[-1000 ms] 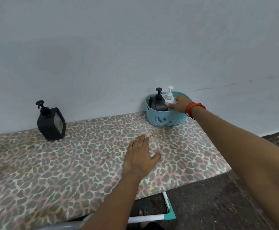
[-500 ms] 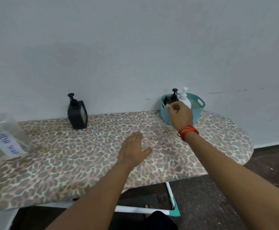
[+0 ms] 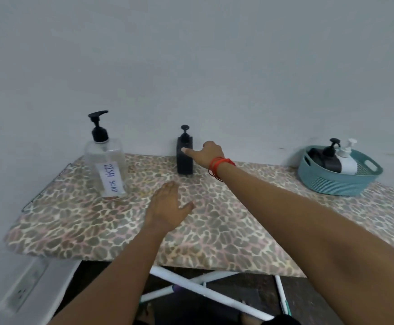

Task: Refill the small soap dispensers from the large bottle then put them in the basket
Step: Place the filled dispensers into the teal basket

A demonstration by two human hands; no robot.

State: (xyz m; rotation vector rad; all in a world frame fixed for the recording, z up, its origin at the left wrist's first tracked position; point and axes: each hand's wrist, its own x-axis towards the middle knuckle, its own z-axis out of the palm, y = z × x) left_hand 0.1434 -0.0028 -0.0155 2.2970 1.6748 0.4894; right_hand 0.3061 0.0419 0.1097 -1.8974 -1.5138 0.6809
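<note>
At far centre of board (image 3: 233, 233), right hand (image 3: 211, 154) has thumb on black dispenser (image 3: 184, 164), grip not discernible; left hand (image 3: 168, 207) lies flat, fingers straight.

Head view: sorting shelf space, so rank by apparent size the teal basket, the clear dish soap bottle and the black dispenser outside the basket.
1. teal basket
2. clear dish soap bottle
3. black dispenser
The bottle stands slightly nearer the camera, but clearly outsizes the dispenser.

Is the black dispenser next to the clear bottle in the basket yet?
Out. The black dispenser stands upright on the board, far left of the basket.
</note>
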